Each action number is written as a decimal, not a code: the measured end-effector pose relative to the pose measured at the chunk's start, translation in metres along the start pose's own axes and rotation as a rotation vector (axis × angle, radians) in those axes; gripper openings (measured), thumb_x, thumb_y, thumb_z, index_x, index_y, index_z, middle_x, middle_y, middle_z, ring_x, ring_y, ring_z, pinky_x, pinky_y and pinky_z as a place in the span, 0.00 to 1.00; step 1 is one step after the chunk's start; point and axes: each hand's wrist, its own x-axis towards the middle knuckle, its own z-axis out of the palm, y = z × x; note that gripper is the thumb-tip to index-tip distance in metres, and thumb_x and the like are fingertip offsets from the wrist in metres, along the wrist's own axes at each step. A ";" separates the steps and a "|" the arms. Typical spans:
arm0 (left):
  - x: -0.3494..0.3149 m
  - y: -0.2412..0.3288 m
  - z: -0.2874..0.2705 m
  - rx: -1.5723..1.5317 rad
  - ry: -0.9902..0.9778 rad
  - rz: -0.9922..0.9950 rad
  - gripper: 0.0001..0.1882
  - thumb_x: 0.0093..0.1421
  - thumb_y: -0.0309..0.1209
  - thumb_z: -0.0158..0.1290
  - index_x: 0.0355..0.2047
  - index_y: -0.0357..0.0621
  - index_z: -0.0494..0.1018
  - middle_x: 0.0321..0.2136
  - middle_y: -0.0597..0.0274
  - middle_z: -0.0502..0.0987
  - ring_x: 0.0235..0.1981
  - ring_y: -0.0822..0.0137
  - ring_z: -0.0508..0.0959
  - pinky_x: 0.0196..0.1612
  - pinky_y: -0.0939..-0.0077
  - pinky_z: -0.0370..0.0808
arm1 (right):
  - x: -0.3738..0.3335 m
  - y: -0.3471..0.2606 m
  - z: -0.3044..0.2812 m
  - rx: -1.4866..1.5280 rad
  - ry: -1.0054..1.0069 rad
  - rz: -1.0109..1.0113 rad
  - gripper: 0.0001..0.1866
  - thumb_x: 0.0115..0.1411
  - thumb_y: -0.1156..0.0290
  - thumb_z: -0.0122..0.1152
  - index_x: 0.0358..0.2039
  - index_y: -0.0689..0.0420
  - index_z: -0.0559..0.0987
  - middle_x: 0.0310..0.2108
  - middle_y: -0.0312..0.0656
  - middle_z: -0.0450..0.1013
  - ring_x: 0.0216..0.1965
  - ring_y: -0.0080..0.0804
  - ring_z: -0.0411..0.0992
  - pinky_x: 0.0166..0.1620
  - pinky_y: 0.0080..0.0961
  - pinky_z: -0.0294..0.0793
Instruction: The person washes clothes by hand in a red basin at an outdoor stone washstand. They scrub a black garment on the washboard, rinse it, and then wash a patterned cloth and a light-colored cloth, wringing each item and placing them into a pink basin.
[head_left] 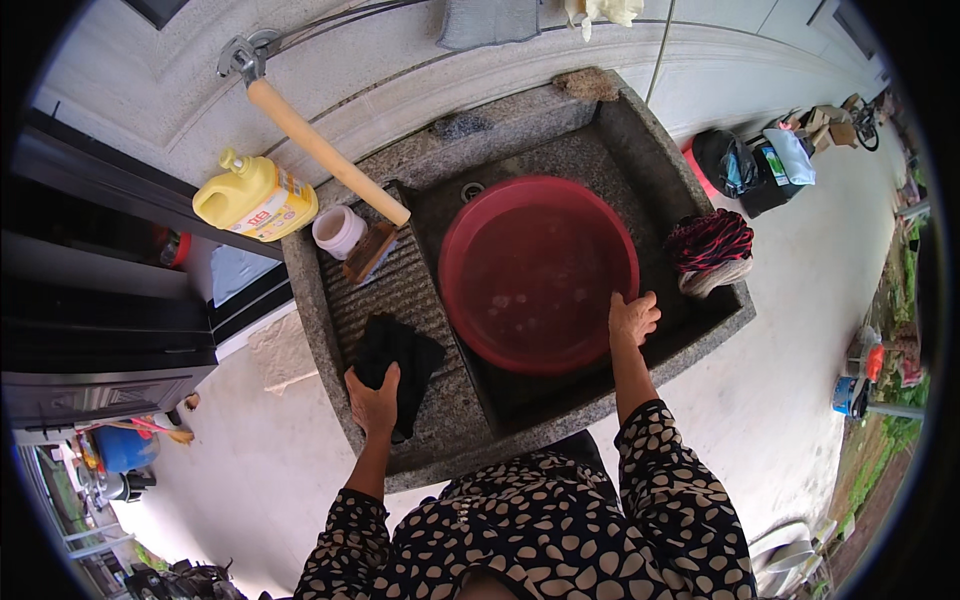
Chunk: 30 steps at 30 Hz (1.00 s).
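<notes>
A wide red plastic basin [540, 270] stands in the deep part of a stone sink [620, 400], holding murky water with some bubbles. My right hand [633, 318] grips its near right rim, fingers curled over the edge. On the ribbed washboard [445, 330] at the left of the sink lies a bunched black cloth [410, 362]. My left hand [374, 402] grasps its left side, the thumb on top and the other fingers partly hidden. Farther up the washboard are a wooden scrubbing brush [368, 252] and a small pale pink tub [340, 232].
A yellow detergent jug [258, 198] stands at the sink's far left corner. The wooden-coloured tube [325, 150] of a tap arm slants over the washboard. A red-and-black knitted bundle [708, 242] hangs over the right rim; a brown sponge-like lump [588, 84] rests on the back rim.
</notes>
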 end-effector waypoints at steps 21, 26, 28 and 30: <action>-0.008 0.013 0.017 0.355 0.261 -0.035 0.44 0.42 0.56 0.61 0.51 0.38 0.61 0.45 0.49 0.69 0.48 0.50 0.70 0.46 0.54 0.68 | 0.068 -0.058 -0.065 0.868 -0.693 -0.387 0.05 0.38 0.83 0.55 0.19 0.61 0.70 0.18 0.35 0.69 0.19 0.21 0.64 0.23 0.22 0.65; -0.009 0.021 0.013 0.403 0.240 -0.062 0.44 0.44 0.56 0.60 0.52 0.36 0.61 0.47 0.47 0.70 0.48 0.49 0.71 0.48 0.56 0.68 | 0.064 -0.092 -0.062 0.753 -0.673 -0.534 0.05 0.39 0.81 0.56 0.16 0.60 0.68 0.14 0.32 0.65 0.14 0.19 0.60 0.16 0.20 0.58; -0.008 0.014 0.015 0.429 0.273 -0.046 0.44 0.43 0.56 0.60 0.52 0.37 0.61 0.46 0.48 0.71 0.48 0.49 0.71 0.47 0.56 0.69 | 0.042 -0.114 -0.076 0.695 -0.696 -0.537 0.05 0.39 0.80 0.56 0.15 0.60 0.68 0.13 0.31 0.64 0.12 0.18 0.58 0.13 0.20 0.55; -0.007 0.015 0.018 0.441 0.286 -0.029 0.43 0.43 0.56 0.60 0.51 0.37 0.61 0.45 0.48 0.71 0.48 0.50 0.71 0.47 0.55 0.69 | 0.049 -0.119 -0.069 0.708 -0.670 -0.586 0.05 0.39 0.79 0.56 0.15 0.60 0.68 0.12 0.31 0.63 0.10 0.17 0.57 0.12 0.20 0.53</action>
